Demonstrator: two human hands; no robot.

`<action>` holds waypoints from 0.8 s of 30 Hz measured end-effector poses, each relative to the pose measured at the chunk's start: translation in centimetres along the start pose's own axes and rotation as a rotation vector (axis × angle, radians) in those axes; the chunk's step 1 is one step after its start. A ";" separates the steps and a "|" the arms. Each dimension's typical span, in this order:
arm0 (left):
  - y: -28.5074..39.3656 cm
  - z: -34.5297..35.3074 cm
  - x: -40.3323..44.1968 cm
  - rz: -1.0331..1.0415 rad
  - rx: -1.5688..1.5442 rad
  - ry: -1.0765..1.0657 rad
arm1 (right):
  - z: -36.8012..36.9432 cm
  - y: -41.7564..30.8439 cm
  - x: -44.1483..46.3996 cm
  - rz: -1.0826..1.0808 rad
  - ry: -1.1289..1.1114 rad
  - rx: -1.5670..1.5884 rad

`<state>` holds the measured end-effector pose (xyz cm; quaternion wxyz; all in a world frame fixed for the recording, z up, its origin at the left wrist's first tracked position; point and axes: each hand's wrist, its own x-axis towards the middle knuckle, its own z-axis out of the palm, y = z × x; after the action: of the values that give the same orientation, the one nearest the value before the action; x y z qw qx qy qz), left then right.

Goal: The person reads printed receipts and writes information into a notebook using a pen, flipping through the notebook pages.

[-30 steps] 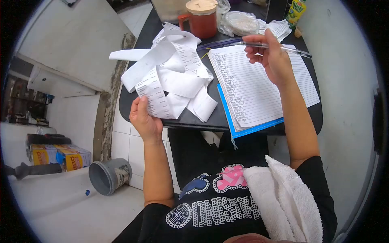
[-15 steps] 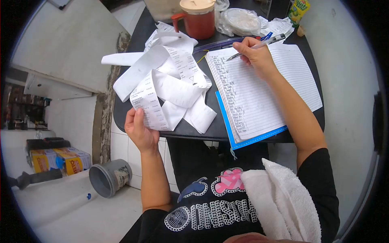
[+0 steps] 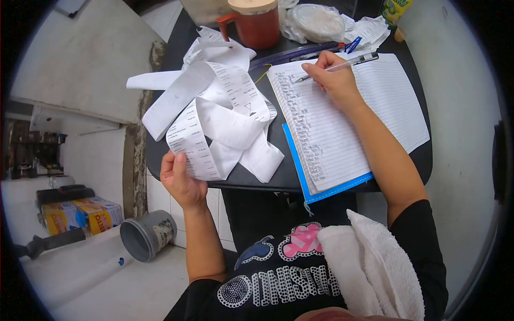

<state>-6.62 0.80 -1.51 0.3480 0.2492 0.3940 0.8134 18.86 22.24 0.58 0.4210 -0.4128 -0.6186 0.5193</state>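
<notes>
My left hand (image 3: 182, 181) pinches the near end of a long printed receipt (image 3: 194, 152) between thumb and fingers. The receipt strip loops and folds back over itself across the left part of the black table. In my right hand (image 3: 337, 80) is a clear-barrelled pen (image 3: 348, 63) with a black cap end, its tip low over the left page near the upper lines. That page belongs to an open lined notebook (image 3: 342, 144), with a column of handwriting down its left side. A blue cover (image 3: 293, 155) shows beneath the notebook's left and near edges.
A red pitcher (image 3: 256, 28) with a pale lid stands at the back. Beside it are a plastic-wrapped round container (image 3: 319, 22), crumpled receipts (image 3: 370, 33) and a green-yellow pouch (image 3: 395, 12). A grey bucket (image 3: 147, 235) lies tipped on the floor at left.
The view has shifted slightly. My left hand still grips the receipt, now slightly lower in view. The pen in my right hand has tilted flatter, its tip still near the upper lines.
</notes>
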 end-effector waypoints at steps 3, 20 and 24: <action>0.0 0.0 0.0 -0.004 -0.018 -0.009 | 0.0 0.3 0.1 -0.012 0.059 -0.050; 0.0 0.2 0.1 0.010 0.027 -0.010 | 0.0 0.2 -0.5 -0.001 0.063 -0.093; -0.1 0.3 0.1 0.017 0.011 -0.007 | 0.1 0.2 -0.3 -0.032 0.052 -0.099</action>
<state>-6.44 1.04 -1.41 0.3411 0.2574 0.3952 0.8132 18.87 21.90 0.38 0.4243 -0.4363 -0.6389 0.4705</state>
